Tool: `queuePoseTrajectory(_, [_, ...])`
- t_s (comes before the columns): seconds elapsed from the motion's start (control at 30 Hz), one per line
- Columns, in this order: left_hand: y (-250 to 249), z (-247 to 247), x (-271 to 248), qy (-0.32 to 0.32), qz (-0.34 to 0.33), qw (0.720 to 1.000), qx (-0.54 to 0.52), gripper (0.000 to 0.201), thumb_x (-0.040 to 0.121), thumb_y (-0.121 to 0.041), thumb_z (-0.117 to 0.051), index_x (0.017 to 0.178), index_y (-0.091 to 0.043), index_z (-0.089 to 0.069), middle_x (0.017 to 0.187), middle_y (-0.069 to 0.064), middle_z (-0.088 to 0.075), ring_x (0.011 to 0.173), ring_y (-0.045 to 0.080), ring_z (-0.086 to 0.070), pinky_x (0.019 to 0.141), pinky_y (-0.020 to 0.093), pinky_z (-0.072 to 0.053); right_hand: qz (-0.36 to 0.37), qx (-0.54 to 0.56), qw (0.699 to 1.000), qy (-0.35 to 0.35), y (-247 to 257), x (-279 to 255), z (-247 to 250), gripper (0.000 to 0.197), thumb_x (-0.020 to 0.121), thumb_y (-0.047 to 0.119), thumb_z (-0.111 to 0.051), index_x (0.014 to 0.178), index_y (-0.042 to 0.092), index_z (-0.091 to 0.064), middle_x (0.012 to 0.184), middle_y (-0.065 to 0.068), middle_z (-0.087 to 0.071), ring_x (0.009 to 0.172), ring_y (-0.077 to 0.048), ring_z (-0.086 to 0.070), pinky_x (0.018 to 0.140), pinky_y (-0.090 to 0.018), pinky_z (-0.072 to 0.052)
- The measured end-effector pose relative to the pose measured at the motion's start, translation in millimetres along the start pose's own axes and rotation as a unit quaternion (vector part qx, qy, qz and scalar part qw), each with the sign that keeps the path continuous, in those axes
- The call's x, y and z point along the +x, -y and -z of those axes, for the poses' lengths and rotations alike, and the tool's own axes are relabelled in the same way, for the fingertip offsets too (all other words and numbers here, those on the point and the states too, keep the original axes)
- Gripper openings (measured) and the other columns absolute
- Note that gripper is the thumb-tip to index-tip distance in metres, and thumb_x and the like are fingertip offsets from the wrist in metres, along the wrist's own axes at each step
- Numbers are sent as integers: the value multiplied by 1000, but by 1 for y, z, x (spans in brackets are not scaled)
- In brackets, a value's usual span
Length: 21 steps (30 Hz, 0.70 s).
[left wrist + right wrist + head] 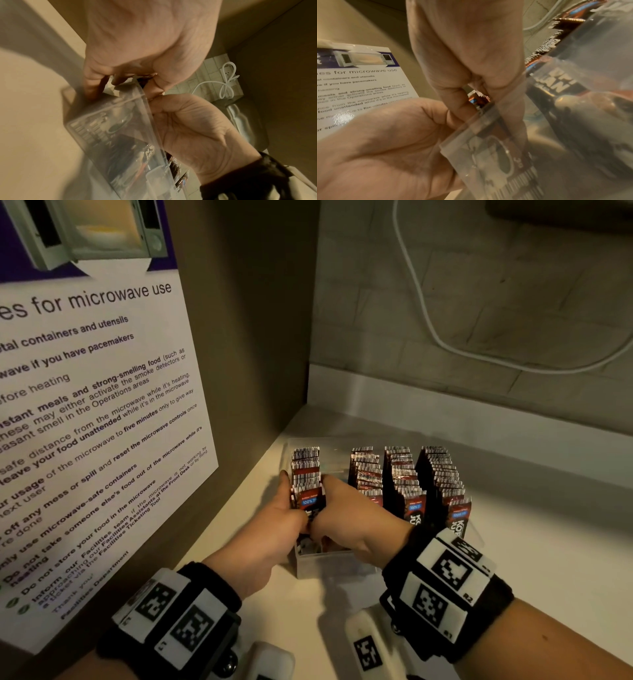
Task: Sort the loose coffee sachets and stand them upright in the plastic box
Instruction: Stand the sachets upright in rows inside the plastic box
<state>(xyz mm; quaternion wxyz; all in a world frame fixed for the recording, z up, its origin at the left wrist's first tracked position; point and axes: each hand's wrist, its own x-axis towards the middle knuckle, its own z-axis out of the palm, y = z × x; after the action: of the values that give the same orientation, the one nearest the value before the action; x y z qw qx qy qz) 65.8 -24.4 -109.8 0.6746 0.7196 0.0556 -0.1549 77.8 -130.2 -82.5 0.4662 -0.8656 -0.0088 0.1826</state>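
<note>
A: Head view: both hands grip a stack of coffee sachets (307,501), left hand (274,522) and right hand (356,518), over the plastic box (329,566) at centre frame on the bench (513,577).

B: Left wrist view: the clear, stiff wall looks slick. I'd judge the sachets light and crinkly; pinch their flat sides.

A: Right wrist view: foil rows stand upright, upper right.

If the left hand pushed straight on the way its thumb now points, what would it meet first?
Probably the upright sachets in the leftmost row of the plastic box. The left hand already grips that row's near end, thumb pointing along its left side; beyond lies the box's far wall.
</note>
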Motion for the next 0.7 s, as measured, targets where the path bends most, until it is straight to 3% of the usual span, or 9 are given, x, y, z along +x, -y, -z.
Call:
queuePoseTrajectory(0.13, [0, 0, -4, 9, 1, 1000, -1, 79, 76, 13, -39, 137, -38, -45, 107, 13, -69, 101, 31, -65, 93, 50, -49, 3, 35, 999, 11, 2, -2, 0, 33, 67, -4, -57, 98, 8, -54, 75, -7, -56, 67, -21, -55, 57, -28, -43])
queuePoseTrajectory(0.2, [-1, -1, -4, 7, 1, 1000, -1, 81, 72, 10, -42, 138, -38, -44, 108, 14, -68, 101, 29, -63, 91, 44, -49, -4, 66, 998, 11, 2, -3, 1, 30, 66, -4, -55, 93, 10, -56, 70, -5, -55, 62, -18, -53, 54, -26, -42])
queuePoseTrajectory(0.27, [-1, 0, -2, 4, 3, 1000, 4, 82, 77, 13, -40, 137, -42, -42, 107, 12, -68, 99, 28, -63, 86, 41, -50, 0, 93, 996, 16, 2, -5, 3, 34, 74, -15, -47, 82, 17, -54, 66, -3, -54, 59, -15, -52, 51, -24, -42])
queuePoseTrajectory(0.4, [-2, 0, -3, 5, 6, 1000, 9, 84, 79, 16, -35, 139, -43, -39, 106, 11, -67, 97, 27, -62, 80, 37, -49, 6, 119, 993, 19, 3, -9, 4, 42, 78, -19, -43, 82, 21, -53, 71, -4, -56, 64, -17, -55, 55, -27, -46])
queuePoseTrajectory(0.53, [-2, -1, -5, 8, 3, 1000, 4, 85, 81, 17, -35, 142, -42, -35, 110, 4, -67, 101, 22, -62, 83, 32, -49, -12, 114, 993, 20, 5, -9, 2, 38, 78, -19, -42, 83, 17, -55, 73, -8, -58, 67, -21, -57, 65, -35, -49])
queuePoseTrajectory(0.63, [-1, 2, -5, 10, 10, 1000, 1, 88, 79, 16, -41, 145, -42, -29, 115, 6, -65, 101, 22, -61, 80, 32, -49, -10, 95, 995, 1, 10, -15, 6, 33, 77, -14, -47, 100, 6, -60, 88, -17, -65, 83, -32, -65, 76, -43, -55])
queuePoseTrajectory(0.7, [-4, 4, -9, 2, 7, 1000, 3, 93, 71, 7, -50, 143, -47, -25, 127, 2, -58, 109, 21, -57, 79, 31, -47, -8, 86, 996, -10, 13, -23, 14, 37, 80, -12, -48, 113, 2, -56, 95, -12, -65, 97, -31, -64, 85, -42, -55])
